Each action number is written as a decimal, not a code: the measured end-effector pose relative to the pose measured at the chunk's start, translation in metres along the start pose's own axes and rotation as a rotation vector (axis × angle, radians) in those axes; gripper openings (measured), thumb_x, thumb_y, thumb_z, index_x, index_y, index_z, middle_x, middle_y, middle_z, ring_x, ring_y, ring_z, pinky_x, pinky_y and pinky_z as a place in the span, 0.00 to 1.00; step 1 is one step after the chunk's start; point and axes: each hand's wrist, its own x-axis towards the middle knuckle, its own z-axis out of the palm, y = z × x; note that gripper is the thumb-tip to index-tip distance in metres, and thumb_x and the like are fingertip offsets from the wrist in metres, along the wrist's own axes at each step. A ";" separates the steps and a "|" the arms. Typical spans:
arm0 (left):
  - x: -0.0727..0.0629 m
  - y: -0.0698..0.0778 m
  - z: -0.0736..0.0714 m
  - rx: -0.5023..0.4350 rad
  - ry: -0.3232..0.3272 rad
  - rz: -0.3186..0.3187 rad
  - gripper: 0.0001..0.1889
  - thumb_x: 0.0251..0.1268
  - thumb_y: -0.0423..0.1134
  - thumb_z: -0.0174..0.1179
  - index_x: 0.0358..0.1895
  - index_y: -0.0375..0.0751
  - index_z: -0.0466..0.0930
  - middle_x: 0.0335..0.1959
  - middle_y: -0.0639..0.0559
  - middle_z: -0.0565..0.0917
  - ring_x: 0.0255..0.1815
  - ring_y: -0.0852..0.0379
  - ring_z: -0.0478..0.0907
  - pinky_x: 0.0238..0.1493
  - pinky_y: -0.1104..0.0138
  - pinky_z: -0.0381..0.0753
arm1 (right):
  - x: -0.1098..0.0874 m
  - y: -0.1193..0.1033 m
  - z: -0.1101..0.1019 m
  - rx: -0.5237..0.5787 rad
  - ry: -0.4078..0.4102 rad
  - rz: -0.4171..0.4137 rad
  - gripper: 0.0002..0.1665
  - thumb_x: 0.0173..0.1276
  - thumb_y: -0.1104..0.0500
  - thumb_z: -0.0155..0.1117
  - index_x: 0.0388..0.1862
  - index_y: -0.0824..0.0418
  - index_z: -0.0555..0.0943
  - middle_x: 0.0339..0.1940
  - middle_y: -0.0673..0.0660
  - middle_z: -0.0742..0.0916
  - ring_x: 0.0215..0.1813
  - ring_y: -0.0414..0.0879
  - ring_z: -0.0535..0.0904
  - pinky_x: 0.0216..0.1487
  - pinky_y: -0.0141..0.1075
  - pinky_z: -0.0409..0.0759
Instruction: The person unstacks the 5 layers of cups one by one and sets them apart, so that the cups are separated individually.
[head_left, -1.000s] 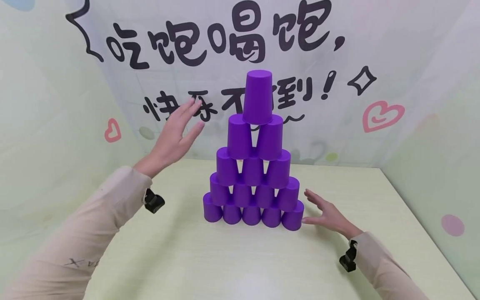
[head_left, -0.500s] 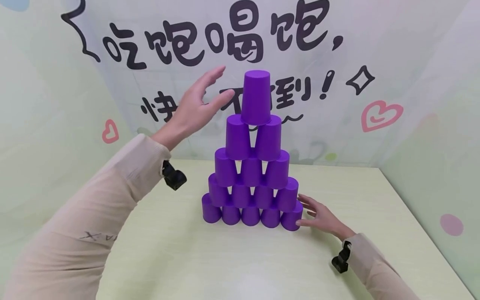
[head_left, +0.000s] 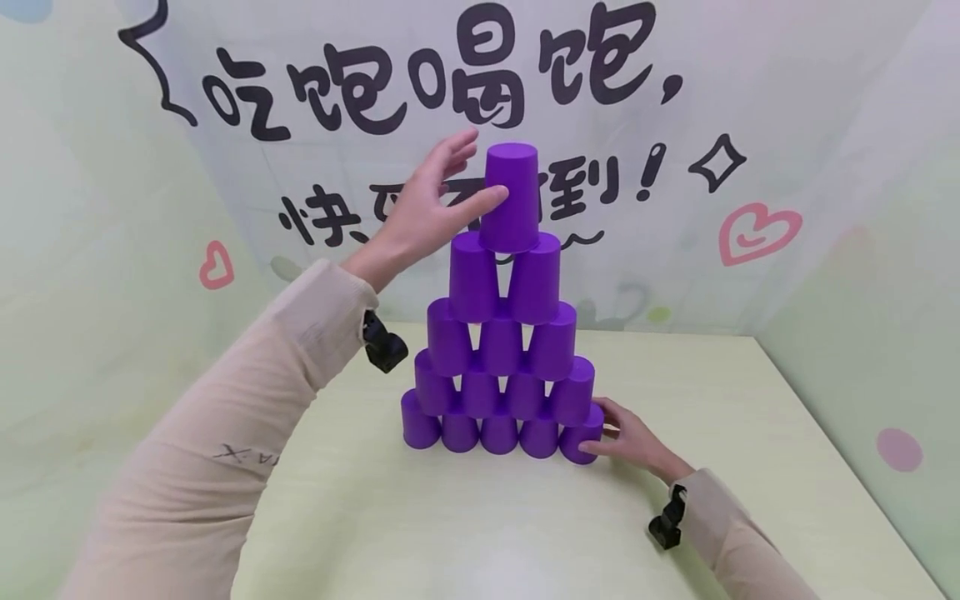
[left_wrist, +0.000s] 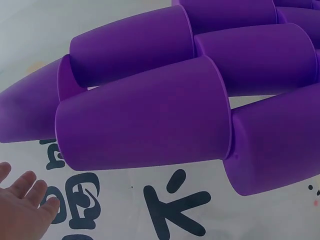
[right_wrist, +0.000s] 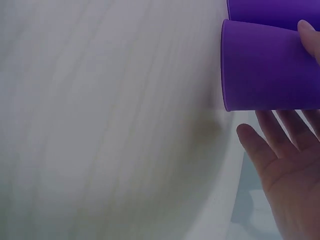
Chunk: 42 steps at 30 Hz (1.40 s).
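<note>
At the top of the pyramid of upside-down matte purple cups (head_left: 500, 346), five rows tall, the left hand (head_left: 423, 217) is held beside the topmost purple tapered cup (head_left: 517, 200). Its fingers are kept loosely extended, pretty relaxed; the cup is overlapped by the thumb from the head view, though in the left wrist view a gap is shown, so contact can't really be called. Down low, the rightmost bottom-row purple cup (head_left: 576, 435) is flanked by the right hand (head_left: 636, 437): the thumb is laid across its near side, the fingers are stretched out unclenched behind it, and whether it's actually touched can't be told.

Small see-through gaps are left between the cups. The right table edge is set well apart from the right hand. The pyramid is stood on a pale yellow-green table (head_left: 450, 525), backed by a whitish wall hanging (head_left: 750, 83) printed with black characters and pink hearts.
</note>
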 end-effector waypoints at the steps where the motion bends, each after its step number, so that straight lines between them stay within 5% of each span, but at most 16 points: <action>1: 0.001 0.000 0.001 0.002 -0.001 0.002 0.37 0.54 0.52 0.58 0.67 0.58 0.51 0.65 0.59 0.59 0.63 0.65 0.56 0.61 0.65 0.58 | 0.000 0.000 0.001 -0.001 -0.001 -0.003 0.36 0.50 0.59 0.70 0.57 0.67 0.65 0.51 0.63 0.76 0.51 0.55 0.73 0.53 0.44 0.72; 7: 0.004 0.000 0.009 -0.022 -0.002 0.030 0.38 0.53 0.51 0.60 0.67 0.59 0.52 0.64 0.60 0.61 0.62 0.66 0.58 0.61 0.67 0.59 | -0.001 0.000 0.002 0.006 -0.003 -0.009 0.32 0.52 0.61 0.68 0.54 0.70 0.67 0.47 0.63 0.78 0.46 0.48 0.75 0.48 0.38 0.76; 17: 0.010 0.001 0.017 -0.123 -0.002 0.048 0.39 0.51 0.47 0.63 0.66 0.55 0.54 0.55 0.54 0.69 0.52 0.62 0.69 0.51 0.69 0.70 | 0.001 -0.002 0.003 0.021 -0.017 0.003 0.36 0.52 0.62 0.68 0.57 0.71 0.65 0.49 0.66 0.77 0.48 0.55 0.74 0.48 0.36 0.76; 35: 0.009 0.000 0.020 -0.117 -0.017 0.080 0.36 0.52 0.47 0.62 0.65 0.53 0.56 0.49 0.54 0.72 0.47 0.60 0.70 0.46 0.68 0.71 | 0.001 -0.001 0.001 -0.004 -0.027 0.018 0.34 0.52 0.59 0.69 0.55 0.69 0.67 0.48 0.64 0.77 0.49 0.55 0.74 0.49 0.36 0.75; 42: -0.010 0.025 0.014 -0.125 -0.017 0.037 0.33 0.55 0.41 0.60 0.64 0.46 0.57 0.49 0.48 0.72 0.47 0.58 0.70 0.47 0.69 0.71 | 0.000 0.001 0.001 -0.009 -0.024 0.018 0.33 0.52 0.59 0.69 0.56 0.68 0.68 0.48 0.62 0.78 0.48 0.52 0.74 0.49 0.37 0.75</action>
